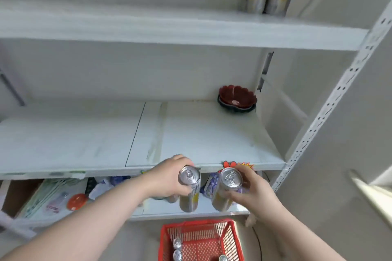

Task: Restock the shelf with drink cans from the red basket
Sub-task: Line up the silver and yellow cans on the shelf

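No print is legible; the can (pixel 189 188) labels are too blurred.

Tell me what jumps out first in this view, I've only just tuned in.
Two hands dominate the centre: the left hand and the right hand each hold an upright silver-and-yellow drink can, the left can and the right can, in front of the middle shelf. Below, the red basket holds more cans, and dark red bowls sit at the shelf's back right corner.
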